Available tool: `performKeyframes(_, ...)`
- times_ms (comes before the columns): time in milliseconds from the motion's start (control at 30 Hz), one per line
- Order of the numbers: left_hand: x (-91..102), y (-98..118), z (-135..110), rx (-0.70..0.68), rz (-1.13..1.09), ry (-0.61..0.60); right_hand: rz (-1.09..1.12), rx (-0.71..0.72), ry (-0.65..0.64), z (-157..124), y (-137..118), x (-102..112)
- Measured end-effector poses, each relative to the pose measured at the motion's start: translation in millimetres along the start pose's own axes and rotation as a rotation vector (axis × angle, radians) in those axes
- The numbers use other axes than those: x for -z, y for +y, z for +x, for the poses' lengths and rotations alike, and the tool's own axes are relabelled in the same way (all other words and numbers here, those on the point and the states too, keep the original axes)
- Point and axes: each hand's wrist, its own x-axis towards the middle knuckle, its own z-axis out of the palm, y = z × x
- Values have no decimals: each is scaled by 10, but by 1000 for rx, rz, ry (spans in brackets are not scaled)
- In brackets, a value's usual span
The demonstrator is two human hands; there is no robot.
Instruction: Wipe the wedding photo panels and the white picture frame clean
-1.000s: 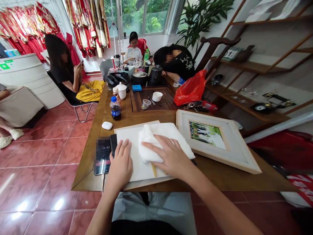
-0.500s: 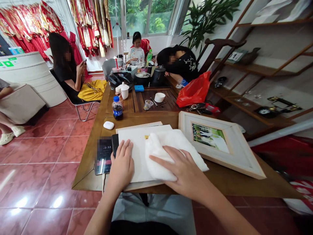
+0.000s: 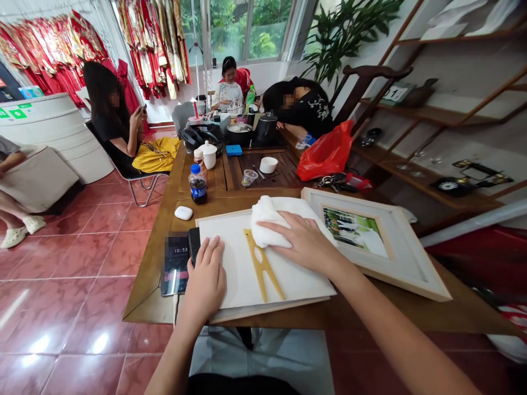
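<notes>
On a white board (image 3: 234, 258) my left hand (image 3: 207, 277) lies flat along the left edge, fingers stretched out, holding nothing. My right hand (image 3: 302, 238) is over a bunched white cloth (image 3: 267, 219), gripping it with curved fingers near the board's far right part. Between the hands lies a flat gold-coloured piece (image 3: 262, 266), forked at its near end and with an oval hole higher up. Its top lies close to the cloth. Under the board another light panel shows at the near edge. Part of the cloth is hidden behind my right hand.
A framed photo (image 3: 354, 230) lies on the right. Left of the board are a lit phone (image 3: 176, 269) on a cable, a white earbud case (image 3: 183, 213) and a cola bottle (image 3: 198, 185). Farther back are a white bowl (image 3: 268, 164) and red plastic bag (image 3: 327, 153). Several people sit around.
My right hand has moved the white cloth away from me across the board. The gold-coloured piece, mostly covered before, now shows. My left hand has stayed in place.
</notes>
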Motion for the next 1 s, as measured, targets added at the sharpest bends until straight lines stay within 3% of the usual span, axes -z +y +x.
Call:
performKeyframes(100, -2, 4, -1, 8, 2, 8, 1, -11, 21, 109, 16, -11)
performKeyframes(200, -5, 12, -1, 15, 11, 19, -4, -15, 52, 1, 3, -37)
performKeyframes(500, 23, 38, -21, 28, 14, 13, 29, 103, 174, -951, -180, 2)
performKeyframes(633, 9, 25, -16, 22, 5, 11, 39, 85, 174, -1161, -246, 13)
performKeyframes(767, 0, 12, -8, 9, -4, 16, 24, 47, 143, -1011, -187, -5)
performKeyframes(1000, -18, 2, -5, 33, -70, 48, 51, 68, 127, -421, -108, 41)
